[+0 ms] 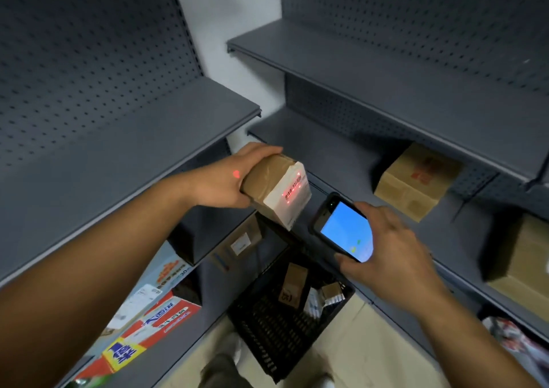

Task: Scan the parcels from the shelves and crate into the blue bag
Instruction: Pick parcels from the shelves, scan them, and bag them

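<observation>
the small parcel in the left hand looks light and stiff, a taped cardboard box with a white label on its near end; it is short enough to be carried one-handed, and the glossy tape could make it a little slippery, so the best hold is around the bare far end, leaving the label clear. that is how it sits now: the left hand is curled around the box's far end, fingers over the top and thumb beneath, holding it in the air between the shelves and above the black crate on the floor. red scan light falls on the label, with a stray red dot on the back of the hand. the right hand is wrapped around a handheld scanner, its blue screen facing up, fingers closed along its edges and its front pointed at the label just beside it. more parcels lie in the crate, and a brown box rests on the right shelf. the blue bag is not in view.
</observation>
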